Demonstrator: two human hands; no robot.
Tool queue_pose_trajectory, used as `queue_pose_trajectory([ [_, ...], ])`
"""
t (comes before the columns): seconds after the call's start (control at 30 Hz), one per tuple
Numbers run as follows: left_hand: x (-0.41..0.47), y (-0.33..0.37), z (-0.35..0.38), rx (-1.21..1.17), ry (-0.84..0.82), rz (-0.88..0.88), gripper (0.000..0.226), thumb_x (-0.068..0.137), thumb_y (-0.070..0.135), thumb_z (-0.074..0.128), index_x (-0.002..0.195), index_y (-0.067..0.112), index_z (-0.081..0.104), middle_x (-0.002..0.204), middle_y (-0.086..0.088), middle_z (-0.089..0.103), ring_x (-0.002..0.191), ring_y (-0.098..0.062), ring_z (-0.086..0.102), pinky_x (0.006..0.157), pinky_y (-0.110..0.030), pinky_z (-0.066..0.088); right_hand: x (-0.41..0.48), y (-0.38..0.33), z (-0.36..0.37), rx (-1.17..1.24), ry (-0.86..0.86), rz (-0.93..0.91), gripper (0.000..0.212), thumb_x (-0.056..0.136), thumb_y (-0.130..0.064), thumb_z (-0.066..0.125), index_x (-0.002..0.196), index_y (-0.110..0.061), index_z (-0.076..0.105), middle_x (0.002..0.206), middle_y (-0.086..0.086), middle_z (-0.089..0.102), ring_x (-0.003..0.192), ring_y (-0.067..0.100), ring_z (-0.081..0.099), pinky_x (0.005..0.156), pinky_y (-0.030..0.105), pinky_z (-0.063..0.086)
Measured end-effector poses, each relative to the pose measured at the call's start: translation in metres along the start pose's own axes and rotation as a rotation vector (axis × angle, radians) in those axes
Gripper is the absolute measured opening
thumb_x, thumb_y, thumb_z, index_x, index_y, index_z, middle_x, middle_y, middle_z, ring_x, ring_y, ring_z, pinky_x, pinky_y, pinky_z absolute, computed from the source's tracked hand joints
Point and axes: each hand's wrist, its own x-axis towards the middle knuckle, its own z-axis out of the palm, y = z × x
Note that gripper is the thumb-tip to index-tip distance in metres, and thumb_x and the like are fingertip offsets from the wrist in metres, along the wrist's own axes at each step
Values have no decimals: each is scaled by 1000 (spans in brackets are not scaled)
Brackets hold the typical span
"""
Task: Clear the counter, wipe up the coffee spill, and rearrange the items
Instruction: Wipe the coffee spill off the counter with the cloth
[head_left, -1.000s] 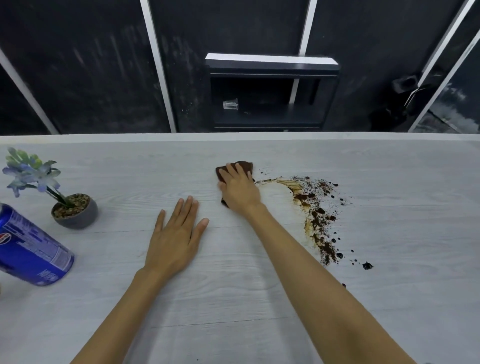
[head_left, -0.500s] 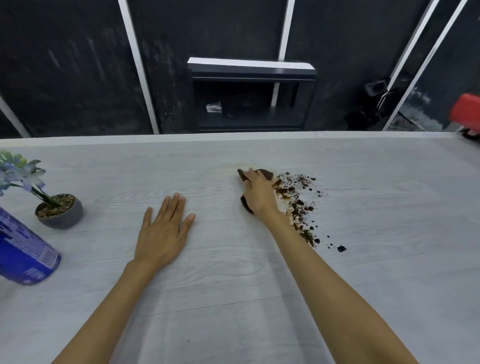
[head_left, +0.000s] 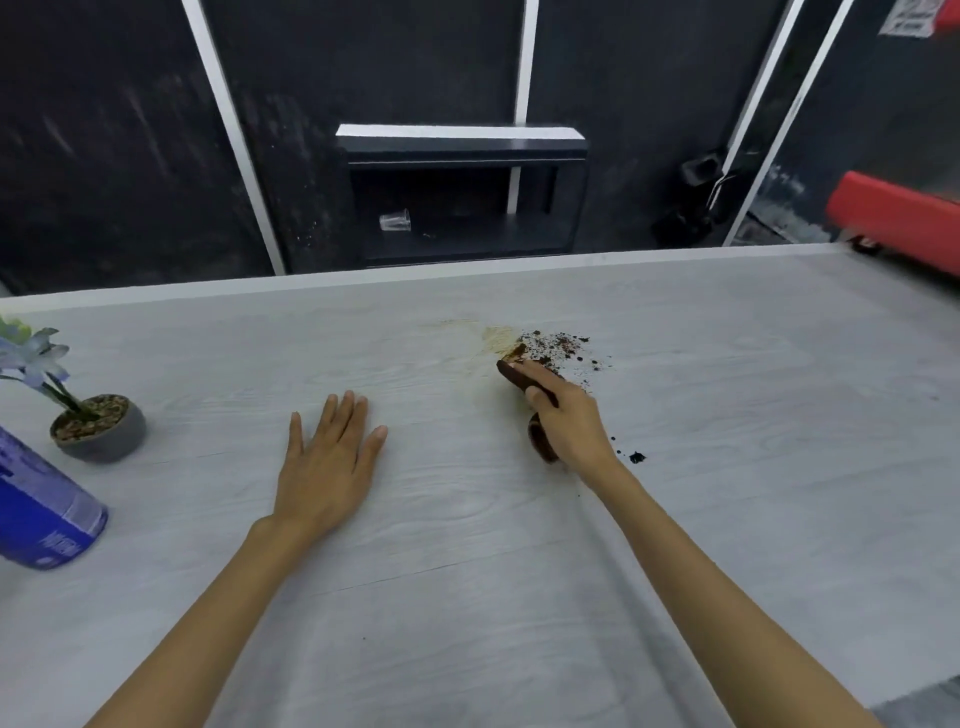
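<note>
My right hand (head_left: 569, 421) grips a dark brown cloth (head_left: 514, 375) and presses it on the pale wooden counter (head_left: 727, 467). The cloth's far end touches the coffee spill (head_left: 556, 345), a patch of dark grounds with a faint tan smear to its left. A few dark drops (head_left: 636, 457) lie just right of my wrist. My left hand (head_left: 330, 462) rests flat on the counter with fingers spread, well left of the cloth, holding nothing.
A small grey pot with a blue flower (head_left: 96, 423) stands at the left edge. A blue can (head_left: 44, 514) stands in front of it. A red object (head_left: 893, 218) sits past the counter's far right corner. Beyond the far edge is a dark shelf unit (head_left: 462, 192).
My right hand has swept the cloth to the right through the spill, leaving a smaller patch of grounds and a tan smear. My left hand stays flat. The view shifted right.
</note>
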Motion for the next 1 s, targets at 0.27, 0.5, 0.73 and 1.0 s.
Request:
queue_pose_trajectory([
  [0.27,3,67,20,-5,-59,139,62,94,50,9,146,19,-2,157,4,-6,142,-8,-12,114,-39,-16,-42,59,-100,-209,212,80,38,98,-9,37,135,-13,44,149,8,35,135,25,35,109,39,33],
  [0.5,3,70,30,18,-20,138,63,92,52,8,146,21,0,157,5,-5,142,-7,-11,114,-41,-13,-45,86,-93,-766,74,160,57,96,-50,23,147,-25,16,158,4,-3,145,24,-10,112,51,-14],
  [0.73,2,72,31,-2,-4,132,64,91,53,8,146,22,1,156,6,-4,142,-6,-11,117,-39,-9,-35,80,-76,-696,109,202,51,100,-32,27,146,-14,20,156,18,2,144,35,-5,118,44,0],
  [1.0,3,72,32,1,13,126,68,87,57,4,146,24,2,156,7,-2,142,-5,-8,117,-40,-7,-24,43,-8,-583,51,-21,45,98,-14,33,143,-12,29,155,17,15,144,36,2,116,41,-5],
])
